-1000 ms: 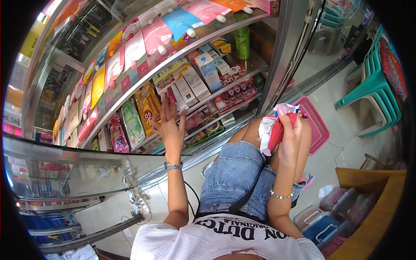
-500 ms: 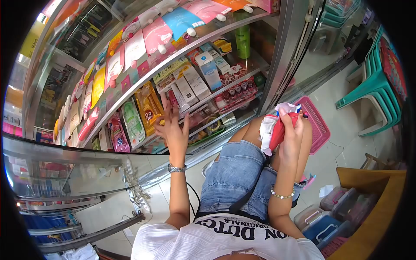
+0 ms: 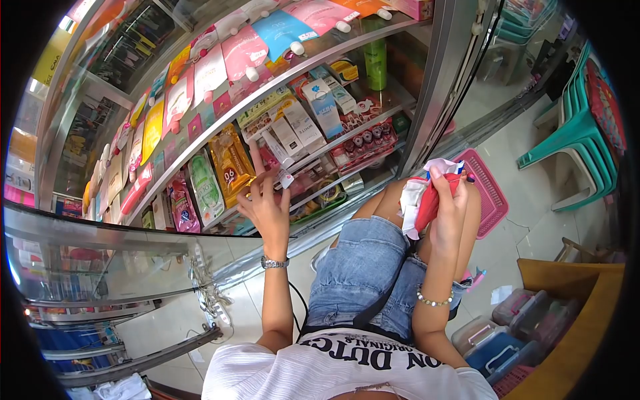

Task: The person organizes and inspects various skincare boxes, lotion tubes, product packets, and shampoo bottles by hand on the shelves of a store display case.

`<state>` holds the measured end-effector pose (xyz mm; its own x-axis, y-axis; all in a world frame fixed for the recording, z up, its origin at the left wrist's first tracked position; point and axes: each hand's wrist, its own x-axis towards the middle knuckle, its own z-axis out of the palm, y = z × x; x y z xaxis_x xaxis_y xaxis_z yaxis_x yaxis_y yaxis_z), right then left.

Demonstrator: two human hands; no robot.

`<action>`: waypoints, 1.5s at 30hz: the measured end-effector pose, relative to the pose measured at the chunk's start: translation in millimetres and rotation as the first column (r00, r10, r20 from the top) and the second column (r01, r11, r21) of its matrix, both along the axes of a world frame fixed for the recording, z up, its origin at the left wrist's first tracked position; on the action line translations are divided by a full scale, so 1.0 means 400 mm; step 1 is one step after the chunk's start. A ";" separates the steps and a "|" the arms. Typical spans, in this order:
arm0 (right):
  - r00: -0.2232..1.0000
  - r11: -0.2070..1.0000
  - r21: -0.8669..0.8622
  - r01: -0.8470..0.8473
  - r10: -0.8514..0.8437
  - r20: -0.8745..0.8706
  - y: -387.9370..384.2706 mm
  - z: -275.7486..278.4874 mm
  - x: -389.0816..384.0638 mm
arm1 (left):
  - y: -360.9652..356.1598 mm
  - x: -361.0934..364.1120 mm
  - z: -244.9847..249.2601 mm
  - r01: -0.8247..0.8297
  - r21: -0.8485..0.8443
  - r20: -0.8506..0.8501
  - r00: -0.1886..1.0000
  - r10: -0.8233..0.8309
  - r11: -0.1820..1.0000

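My left hand [image 3: 265,208] reaches to the front of the glass shelf with its fingers spread. One long finger points in beside a slim white box [image 3: 275,148], whose near end tips out over the shelf edge, close above my thumb. Left of the fingers stand an orange-yellow packet [image 3: 231,160] and a green-and-white packet [image 3: 205,183]. Above my knee, my right hand [image 3: 448,212] is closed round a crumpled red-and-white cloth [image 3: 417,203] with a bit of blue at its top.
More boxes, among them a light-blue-and-white one [image 3: 322,107], and a green bottle [image 3: 375,63] stand on the shelf. Sachets [image 3: 243,53] lie along the tier above. On the floor to the right are a pink basket [image 3: 490,193], green stools [image 3: 567,150] and lidded plastic boxes [image 3: 493,343].
The near end of the slim white box has come outward and down over the shelf edge. My left hand has drawn back slightly. My right hand stays with the cloth.
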<state>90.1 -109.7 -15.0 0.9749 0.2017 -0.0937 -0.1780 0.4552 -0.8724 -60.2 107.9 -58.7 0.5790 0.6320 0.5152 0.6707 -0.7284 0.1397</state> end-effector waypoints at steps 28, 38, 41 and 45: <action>0.943 0.925 0.188 -0.329 0.333 0.013 0.110 -0.049 -0.082 | -0.176 0.055 -0.006 0.862 -0.148 0.461 0.494 -0.737 0.485; 0.987 0.990 0.080 -0.117 0.125 -0.098 0.063 -0.074 -0.062 | -0.238 0.088 0.001 0.981 -0.145 0.932 0.093 -0.351 -0.125; 0.987 0.983 0.166 -0.079 0.100 -0.124 0.053 -0.082 -0.043 | -0.257 0.091 0.007 0.937 -0.092 0.992 0.056 -0.115 -0.336; 0.986 0.975 0.208 -0.081 0.109 -0.124 0.035 -0.045 -0.035 | -0.285 0.081 0.024 0.882 -0.438 0.889 0.395 -0.233 -0.177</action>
